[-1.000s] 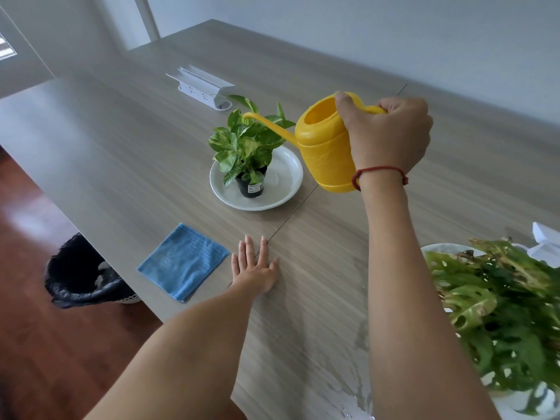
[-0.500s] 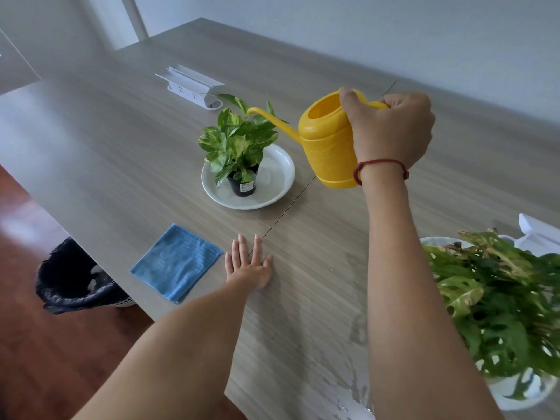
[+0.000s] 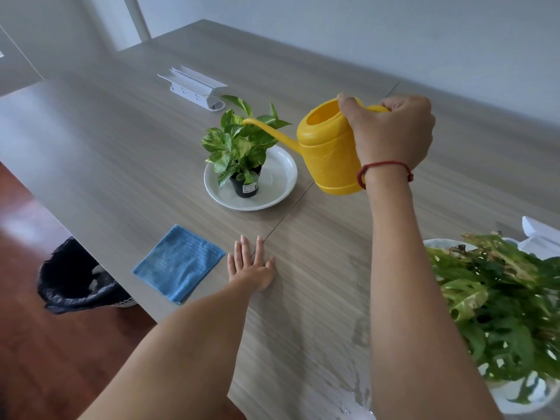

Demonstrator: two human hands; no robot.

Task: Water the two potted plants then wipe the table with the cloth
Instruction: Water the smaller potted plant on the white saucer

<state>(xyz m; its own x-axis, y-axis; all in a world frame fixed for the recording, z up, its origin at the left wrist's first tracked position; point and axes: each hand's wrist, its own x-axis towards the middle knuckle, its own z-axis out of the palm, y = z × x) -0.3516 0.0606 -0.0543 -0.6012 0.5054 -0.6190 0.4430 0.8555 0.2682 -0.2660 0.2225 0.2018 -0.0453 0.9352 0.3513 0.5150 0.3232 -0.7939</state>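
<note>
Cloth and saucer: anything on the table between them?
No. In the head view, only bare table lies between the cloth and the saucer.

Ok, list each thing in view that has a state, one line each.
watering can: lifted, tilted, spout over the small plant
right hand: gripping the can's handle
left hand: flat on the table, empty
small plant: upright in its black pot on the white dish
blue cloth: folded, flat, untouched
large plant: upright
table: wet patches near the front edge
</note>
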